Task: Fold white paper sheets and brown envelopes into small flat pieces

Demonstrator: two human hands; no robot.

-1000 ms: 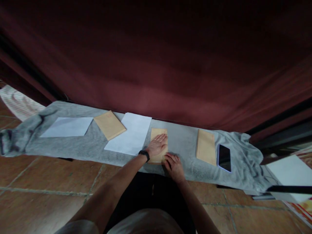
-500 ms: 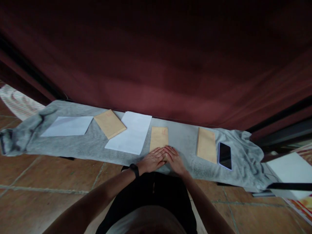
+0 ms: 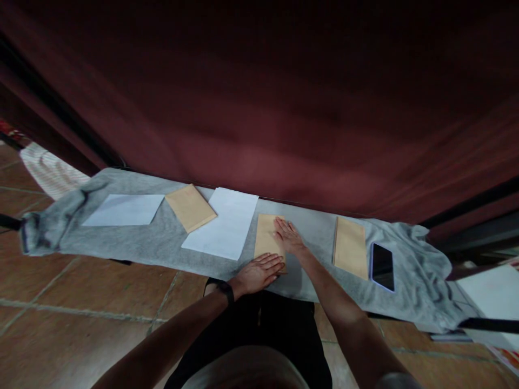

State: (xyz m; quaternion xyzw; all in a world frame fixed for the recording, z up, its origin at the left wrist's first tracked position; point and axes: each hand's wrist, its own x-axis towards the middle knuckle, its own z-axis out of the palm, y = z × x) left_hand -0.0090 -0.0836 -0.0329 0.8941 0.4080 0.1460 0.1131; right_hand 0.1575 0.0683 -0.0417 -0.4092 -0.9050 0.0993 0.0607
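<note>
A tan envelope (image 3: 265,233) lies flat on the grey cloth in front of me. My left hand (image 3: 259,272) rests palm down on its near end, fingers stretched out and pointing right. Farther up, my right hand (image 3: 288,234) lies flat over the envelope's right edge, with its fingers towards the upper right corner. Left of the envelope are white sheets (image 3: 227,224), partly under a second tan envelope (image 3: 190,207). Another stack of tan envelopes (image 3: 351,248) sits to the right.
A phone (image 3: 382,266) lies at the right on the grey cloth (image 3: 146,243). More white paper (image 3: 125,209) is at the left. Behind the cloth-covered surface hangs a dark red curtain (image 3: 259,140). White material (image 3: 492,292) shows at the far right.
My hands, together at the envelope's near end before, are now apart. My right hand has moved up along the envelope, while my left hand remains low. The view has shifted slightly.
</note>
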